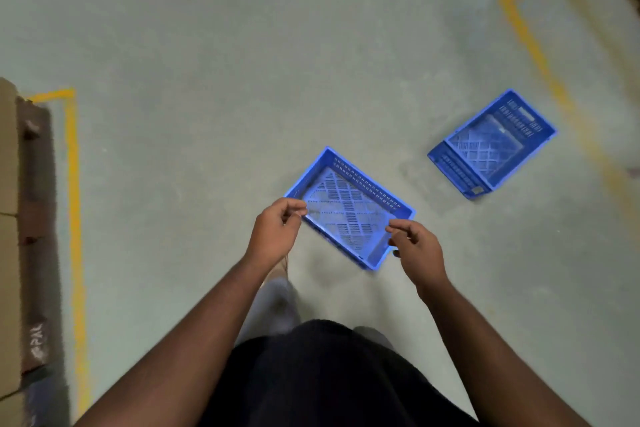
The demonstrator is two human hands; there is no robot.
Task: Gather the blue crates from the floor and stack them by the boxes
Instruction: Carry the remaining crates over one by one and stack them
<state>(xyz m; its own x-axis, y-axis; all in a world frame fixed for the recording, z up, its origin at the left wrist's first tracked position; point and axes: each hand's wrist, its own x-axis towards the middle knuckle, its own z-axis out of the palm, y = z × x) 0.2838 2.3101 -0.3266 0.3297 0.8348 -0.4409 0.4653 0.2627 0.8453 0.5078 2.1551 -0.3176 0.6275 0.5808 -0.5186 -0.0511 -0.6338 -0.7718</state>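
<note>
A blue slotted crate [349,208] lies open side up on the grey floor straight ahead of me. A second blue crate [491,146] lies further off to the right, also open side up. My left hand [275,236] hovers over the near crate's left corner, and my right hand [417,251] hovers over its near right edge. Both hands are in the air above the crate with fingers loosely curled and nothing in them. Cardboard boxes [8,218] stand at the far left edge.
The boxes rest on a dark wooden pallet [36,236] bordered by a yellow floor line [74,218]. Another yellow line [540,55] marks a bay at the right. My legs and a shoe [280,295] are below the hands.
</note>
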